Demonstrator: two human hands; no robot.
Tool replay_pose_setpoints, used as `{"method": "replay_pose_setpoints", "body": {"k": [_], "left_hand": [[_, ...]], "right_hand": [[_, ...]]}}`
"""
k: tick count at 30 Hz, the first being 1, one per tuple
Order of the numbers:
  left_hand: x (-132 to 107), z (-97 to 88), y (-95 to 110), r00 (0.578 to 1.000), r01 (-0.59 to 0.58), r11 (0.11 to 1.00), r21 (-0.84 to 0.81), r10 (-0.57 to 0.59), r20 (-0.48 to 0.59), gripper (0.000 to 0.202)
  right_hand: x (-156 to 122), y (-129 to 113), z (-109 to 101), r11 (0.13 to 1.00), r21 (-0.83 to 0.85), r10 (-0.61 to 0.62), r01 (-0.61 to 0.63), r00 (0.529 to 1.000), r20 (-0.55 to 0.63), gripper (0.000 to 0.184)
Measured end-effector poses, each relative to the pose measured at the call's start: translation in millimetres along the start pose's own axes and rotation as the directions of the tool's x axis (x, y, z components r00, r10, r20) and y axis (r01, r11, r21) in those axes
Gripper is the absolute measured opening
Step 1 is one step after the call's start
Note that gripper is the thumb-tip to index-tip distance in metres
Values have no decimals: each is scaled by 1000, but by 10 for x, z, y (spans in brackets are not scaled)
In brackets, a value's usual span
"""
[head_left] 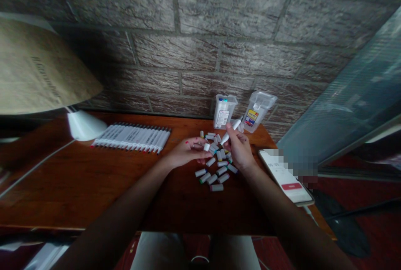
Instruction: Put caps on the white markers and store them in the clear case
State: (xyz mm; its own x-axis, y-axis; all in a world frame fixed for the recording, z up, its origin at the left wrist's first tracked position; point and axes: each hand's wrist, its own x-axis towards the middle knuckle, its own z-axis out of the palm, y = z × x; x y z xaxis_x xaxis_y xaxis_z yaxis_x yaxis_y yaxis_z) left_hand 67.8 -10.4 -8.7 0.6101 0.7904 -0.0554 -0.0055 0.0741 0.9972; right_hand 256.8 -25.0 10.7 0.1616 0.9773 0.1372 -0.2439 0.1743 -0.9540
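My left hand (pixel 189 151) is closed, with a white marker cap (pixel 206 147) pinched between thumb and fingers. A white marker (pixel 231 131) slants in my right hand (pixel 241 149), its lower end pointing down towards the cap, apart from it. Beneath and between both hands lies a loose scatter of marker caps (pixel 216 187), whitish with coloured ends. To the left, a row of capless markers (pixel 131 136) lies side by side on the wooden table (pixel 125 186).
Two clear plastic containers stand at the back: one container (pixel 222 115) holds a few markers, the other container (pixel 255 113) has a yellow label. A phone (pixel 290 178) with a cable lies at the right edge. A lamp (pixel 84 126) stands at the left, before a brick wall (pixel 232 11).
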Motion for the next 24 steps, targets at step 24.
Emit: {"method": "replay_pose_setpoints", "body": {"k": [24], "left_hand": [[20,-20,-44,997,-77,997,4,77,13,40]], "right_hand": [[15,23,-8,994,96,53,-57,998,44,33]]}}
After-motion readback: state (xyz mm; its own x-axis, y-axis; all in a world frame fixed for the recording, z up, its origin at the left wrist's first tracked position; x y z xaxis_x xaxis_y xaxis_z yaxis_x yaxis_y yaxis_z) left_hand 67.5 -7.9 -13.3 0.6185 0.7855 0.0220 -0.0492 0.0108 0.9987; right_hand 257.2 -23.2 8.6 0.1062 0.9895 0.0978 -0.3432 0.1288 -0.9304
